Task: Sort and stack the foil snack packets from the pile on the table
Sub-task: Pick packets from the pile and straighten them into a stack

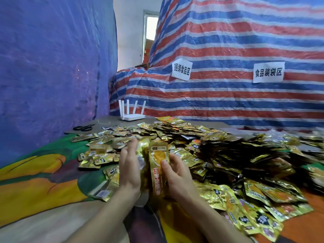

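Tabletop (43, 172) buried in foil packets (192, 137); my right hand (175, 174) pinches a gold stack (157, 165), left hand (129, 165) flat against it.

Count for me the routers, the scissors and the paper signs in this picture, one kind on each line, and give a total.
Router: 1
Scissors: 1
Paper signs: 2
Total: 4
Snack packets: too many to count, left out.
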Action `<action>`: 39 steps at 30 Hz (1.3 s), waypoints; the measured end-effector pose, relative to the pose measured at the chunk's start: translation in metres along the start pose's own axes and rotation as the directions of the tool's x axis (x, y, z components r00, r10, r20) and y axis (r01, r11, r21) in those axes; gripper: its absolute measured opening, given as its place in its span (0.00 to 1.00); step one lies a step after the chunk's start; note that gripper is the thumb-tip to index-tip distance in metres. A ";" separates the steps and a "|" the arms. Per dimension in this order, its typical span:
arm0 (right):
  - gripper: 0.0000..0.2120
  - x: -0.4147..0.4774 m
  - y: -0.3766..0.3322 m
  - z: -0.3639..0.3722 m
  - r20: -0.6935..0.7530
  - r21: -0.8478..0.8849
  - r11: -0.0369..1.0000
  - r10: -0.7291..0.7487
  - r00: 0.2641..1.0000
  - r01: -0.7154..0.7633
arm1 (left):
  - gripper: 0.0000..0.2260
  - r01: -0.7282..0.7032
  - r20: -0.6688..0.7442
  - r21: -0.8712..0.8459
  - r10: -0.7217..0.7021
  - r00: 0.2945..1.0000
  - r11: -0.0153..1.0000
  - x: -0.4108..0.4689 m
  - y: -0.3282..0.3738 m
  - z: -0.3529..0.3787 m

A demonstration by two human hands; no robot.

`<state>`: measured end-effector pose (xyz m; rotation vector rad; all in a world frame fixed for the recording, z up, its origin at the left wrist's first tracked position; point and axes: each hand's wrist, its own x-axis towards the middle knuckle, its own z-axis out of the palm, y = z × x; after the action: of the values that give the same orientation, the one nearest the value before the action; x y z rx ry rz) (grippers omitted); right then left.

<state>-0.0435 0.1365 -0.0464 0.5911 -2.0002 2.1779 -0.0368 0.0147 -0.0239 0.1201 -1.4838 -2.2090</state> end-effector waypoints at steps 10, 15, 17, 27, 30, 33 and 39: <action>0.07 0.002 0.005 -0.004 -0.058 0.049 0.989 0.143 0.988 -0.140 | 0.15 -0.135 -0.003 -0.057 0.135 0.991 0.989 -0.005 -0.023 -0.008; 0.12 -0.003 0.007 0.000 -0.040 -0.006 1.000 0.028 0.999 -0.029 | 0.02 -0.081 0.063 -0.084 0.087 0.994 0.993 -0.005 -0.023 -0.010; 0.13 -0.004 0.009 0.003 -0.039 -0.033 0.999 -0.012 0.999 0.010 | 0.07 -0.023 0.184 -0.109 0.043 0.982 0.994 -0.011 -0.026 -0.007; 0.12 -0.002 -0.003 0.004 -0.092 0.134 0.991 0.009 0.996 0.003 | 0.24 -0.059 0.504 -0.075 0.089 0.859 0.995 -0.025 -0.036 -0.013; 0.11 -0.003 -0.007 -0.001 -0.110 0.121 0.992 0.038 0.993 -0.025 | 0.24 -0.232 0.553 0.032 0.176 0.815 0.972 -0.027 -0.035 -0.018; 0.12 -0.005 -0.013 -0.002 -0.126 0.123 0.992 0.058 0.990 -0.042 | 0.24 -0.470 0.594 0.288 0.230 0.771 0.834 -0.024 -0.034 -0.019; 0.13 -0.009 -0.026 0.003 -0.092 0.083 0.988 0.136 0.986 -0.128 | 0.24 -0.325 0.467 0.263 0.175 0.867 0.908 -0.014 -0.037 -0.018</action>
<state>-0.0255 0.1383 -0.0259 0.3621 -1.9654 2.3201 -0.0313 0.0167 -0.0668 -0.4698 -1.9789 -1.8234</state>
